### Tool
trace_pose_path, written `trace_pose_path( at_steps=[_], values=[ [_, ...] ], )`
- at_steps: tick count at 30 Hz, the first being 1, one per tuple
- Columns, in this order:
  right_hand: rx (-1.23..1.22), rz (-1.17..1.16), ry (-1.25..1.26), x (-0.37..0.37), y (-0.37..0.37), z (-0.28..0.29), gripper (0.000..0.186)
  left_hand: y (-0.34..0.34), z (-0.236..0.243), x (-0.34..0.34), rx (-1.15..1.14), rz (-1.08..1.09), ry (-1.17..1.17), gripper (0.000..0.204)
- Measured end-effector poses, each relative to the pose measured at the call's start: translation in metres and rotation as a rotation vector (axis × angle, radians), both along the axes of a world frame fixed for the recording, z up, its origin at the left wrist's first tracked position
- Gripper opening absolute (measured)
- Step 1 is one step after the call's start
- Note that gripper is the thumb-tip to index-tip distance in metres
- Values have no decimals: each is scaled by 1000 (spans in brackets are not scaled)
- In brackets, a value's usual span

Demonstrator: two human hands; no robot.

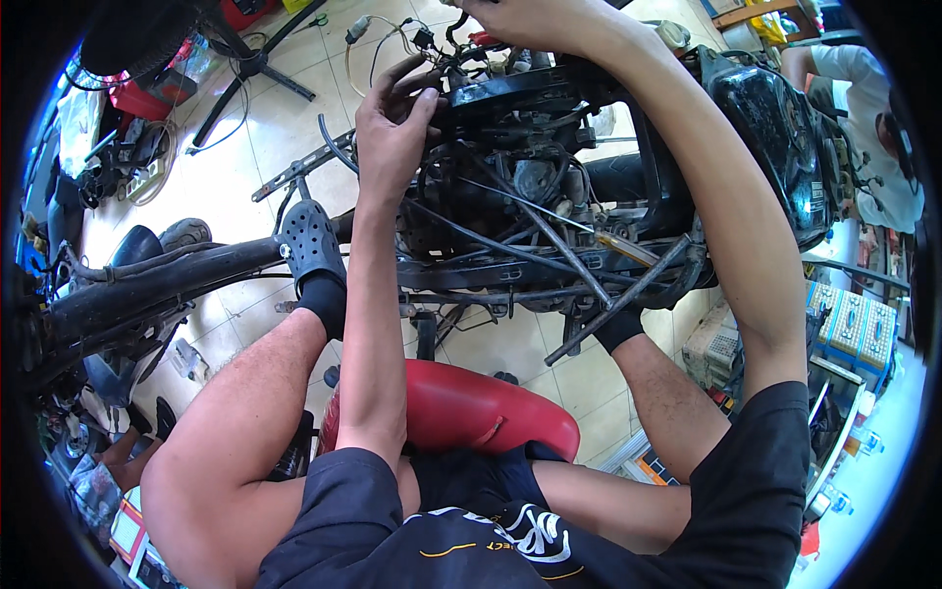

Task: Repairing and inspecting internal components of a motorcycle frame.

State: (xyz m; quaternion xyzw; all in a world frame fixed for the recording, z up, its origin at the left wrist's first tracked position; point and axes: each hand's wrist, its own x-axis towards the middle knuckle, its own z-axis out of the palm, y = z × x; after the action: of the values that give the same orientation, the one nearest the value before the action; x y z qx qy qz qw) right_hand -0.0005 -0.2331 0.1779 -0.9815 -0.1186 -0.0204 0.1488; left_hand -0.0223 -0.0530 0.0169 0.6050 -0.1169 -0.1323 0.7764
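My left hand (pixel 397 128) is at the upper edge of a black motorcycle frame (pixel 510 88), its bent fingers apart beside a bundle of wires and connectors (pixel 427 39); I cannot make out a grip. My right hand (pixel 505 20) reaches to the top edge of the view, above the wires, its fingertips too small and cut off to tell what they hold. Below, dark hoses, cables and metal bars (pixel 569 255) cross the frame, with a black tank-like part (pixel 760 137) at its right end.
I sit on a red padded seat (pixel 481 398) over floor tiles. Black tubing and parts (pixel 137 294) lie left; a tool case (pixel 849 324) and shelving are right. A person in a white shirt (pixel 863 118) is at far right. A red case (pixel 147 98) stands upper left.
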Motion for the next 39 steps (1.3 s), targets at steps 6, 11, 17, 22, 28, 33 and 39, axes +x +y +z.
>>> trace_pose_path(
  at_steps=[6,11,17,22,28,33,39],
  values=[
    [-15,-19,94,-6,1,12,39,38,12,14,183,27,-10,36],
    [-8,38,-22,-9,1,11,41,73,8,32,506,233,-198,36],
    [-36,49,-30,-9,1,12,41,80,-25,31,861,407,-248,49],
    [-58,55,-38,-9,1,9,41,86,-46,37,720,249,110,54],
    [-81,61,-59,-9,2,8,41,88,-54,35,550,211,133,43],
    [-97,56,-56,-8,0,3,41,86,-58,37,553,218,134,44],
    [128,138,-164,-17,14,16,32,89,-78,38,600,142,230,45]
  ],
)
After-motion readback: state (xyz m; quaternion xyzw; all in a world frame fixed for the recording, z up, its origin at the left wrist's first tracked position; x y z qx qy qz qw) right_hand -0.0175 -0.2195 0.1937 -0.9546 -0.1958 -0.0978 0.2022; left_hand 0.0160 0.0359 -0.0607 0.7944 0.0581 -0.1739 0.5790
